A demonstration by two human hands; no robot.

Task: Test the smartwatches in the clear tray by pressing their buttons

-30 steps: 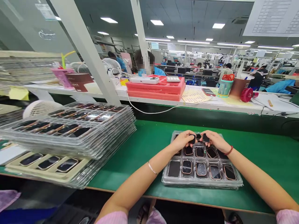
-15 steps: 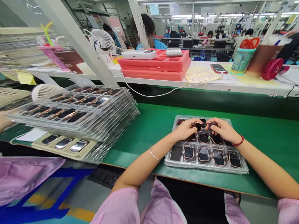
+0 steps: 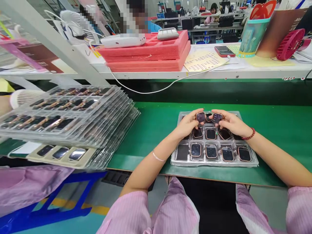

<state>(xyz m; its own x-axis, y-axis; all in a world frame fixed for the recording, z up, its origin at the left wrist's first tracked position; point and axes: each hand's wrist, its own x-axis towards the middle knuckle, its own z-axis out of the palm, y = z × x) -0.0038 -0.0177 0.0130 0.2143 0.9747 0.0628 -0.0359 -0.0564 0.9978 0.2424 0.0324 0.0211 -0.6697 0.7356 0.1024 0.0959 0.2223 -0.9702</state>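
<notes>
Above the back row of a clear plastic tray [image 3: 175,159], my left hand [image 3: 188,124] pinches a dark, square watch-like piece [image 3: 200,117] with a thin rim. My right hand [image 3: 231,123] grips a similar piece [image 3: 216,118] close beside it, and a small gap separates the two. The tray lies on the green table and carries rows of such pieces, among them a front-row one [image 3: 211,151]. At its front left, one compartment [image 3: 182,152] shows only a flat dark surface. My hands partly hide the back row.
A tall stack of filled clear trays [image 3: 104,130] leans at the left, above a beige tray [image 3: 84,162]. Behind the green table [image 3: 151,130] runs a white shelf [image 3: 207,75] with red foam [image 3: 146,61], a phone [image 3: 224,51] and a cup [image 3: 253,37]. A person sits beyond.
Both held pieces are now lifted and tilted, their dark faces showing more fully. The camera view has shifted, so the shelf and stack appear higher and further left.
</notes>
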